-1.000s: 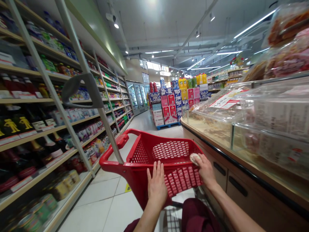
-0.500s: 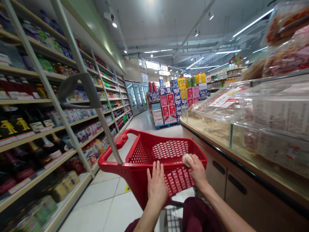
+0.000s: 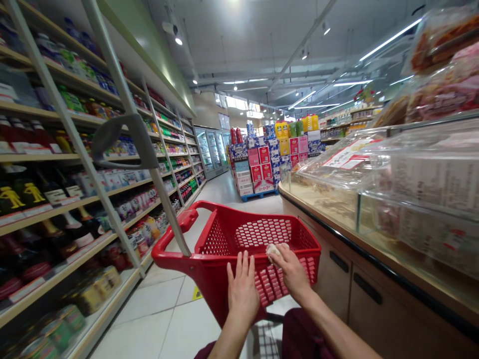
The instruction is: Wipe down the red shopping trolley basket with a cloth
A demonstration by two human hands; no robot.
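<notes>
A red plastic shopping cart [image 3: 213, 279] stands in front of me, its basket walls pierced with holes. My left hand [image 3: 243, 286] lies flat on the near side of the cart, fingers stretched out and tips at the rim. Farther right, my right hand [image 3: 294, 271] grips a crumpled white cloth [image 3: 276, 251] and presses it on the near rim of the basket. The palm and fingers hide part of the cloth. A grey handle [image 3: 130, 142] on a metal pole rises at the cart's left end.
Shelves of bottles and cans [image 3: 108, 189] line the left side. On the right stands a wooden counter [image 3: 337, 289] with clear plastic packages [image 3: 344, 154]. Stacked drink cartons [image 3: 258, 167] rest on a blue pallet ahead, near glass-door fridges [image 3: 211, 147].
My right hand has slid left along the cart's near rim with the white cloth, coming closer to my left hand. The left hand has stayed in place.
</notes>
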